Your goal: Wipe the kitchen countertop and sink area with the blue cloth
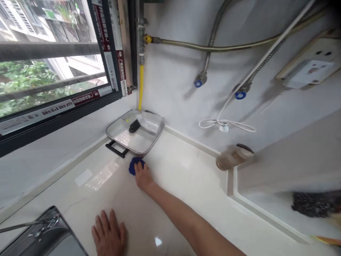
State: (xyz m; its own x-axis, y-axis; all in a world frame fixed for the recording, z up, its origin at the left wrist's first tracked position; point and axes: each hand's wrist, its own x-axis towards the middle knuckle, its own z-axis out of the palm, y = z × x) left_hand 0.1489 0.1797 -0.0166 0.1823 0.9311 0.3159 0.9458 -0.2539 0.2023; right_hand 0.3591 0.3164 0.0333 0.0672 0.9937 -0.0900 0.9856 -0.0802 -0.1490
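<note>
My right hand (143, 175) presses a bunched dark blue cloth (134, 165) onto the white countertop (183, 185). Its fingers bend over the cloth and hide part of it. Just beyond the cloth sits a square pan with a glass lid (125, 133), its black side handle (116, 149) pointing toward me. A crumpled clear plastic bag (151, 122) lies on the lid beside the black knob (134, 126). Lower down, my left hand (109, 234) rests flat on the countertop, fingers spread and holding nothing.
A steel sink (45, 238) with a faucet is at the lower left. Against the wall stands a brownish jar (233, 158). A looped white cable (226, 122) hangs near blue-capped valves (198, 84). Black plastic (314, 203) lies at the right. A window frame (80, 103) borders the left.
</note>
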